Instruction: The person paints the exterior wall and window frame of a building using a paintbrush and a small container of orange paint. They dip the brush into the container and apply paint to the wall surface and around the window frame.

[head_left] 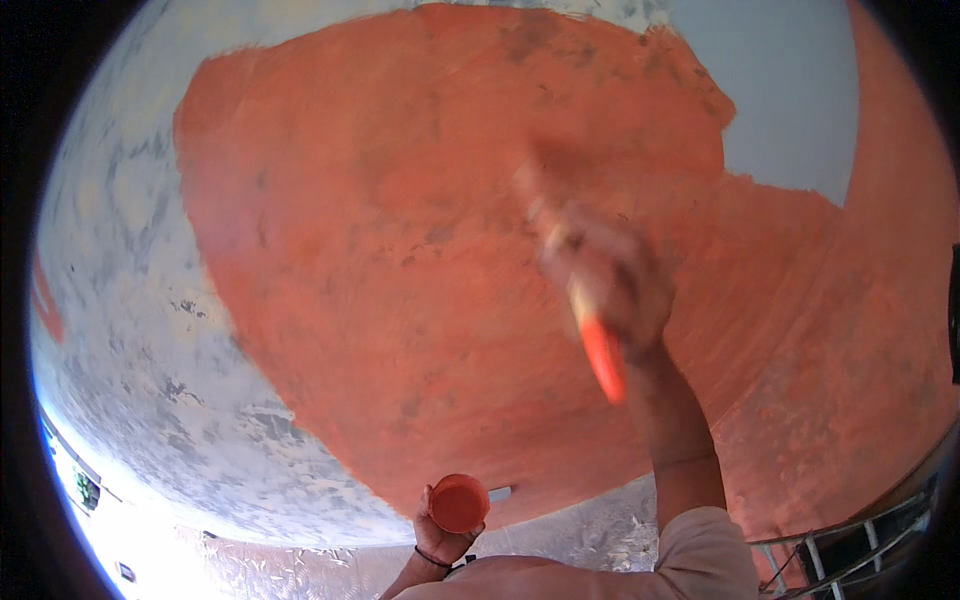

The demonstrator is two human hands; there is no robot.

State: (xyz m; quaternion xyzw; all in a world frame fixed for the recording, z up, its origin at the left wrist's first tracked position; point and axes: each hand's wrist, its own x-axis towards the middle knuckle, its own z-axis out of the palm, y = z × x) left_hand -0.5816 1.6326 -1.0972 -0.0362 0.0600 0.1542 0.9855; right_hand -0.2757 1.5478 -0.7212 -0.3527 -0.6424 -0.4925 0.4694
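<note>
My right hand (612,275) is raised in front of the wall, closed round a paintbrush (602,362) whose handle ends in bright orange. The brush's upper end and bristles are smeared by motion against the orange-red paint (400,200), so I cannot tell whether they touch it. Low in the picture, my left hand (441,535) grips a round paint cup (459,502) from its left side and below. The cup is open at the top and orange-red inside. A dark band circles my left wrist.
Mottled grey-white wall (140,300) borders the orange-red area on the left. A smooth pale blue-grey patch (790,90) lies at upper right. At lower right stands a metal frame with bars (815,560). Bright light comes in at lower left.
</note>
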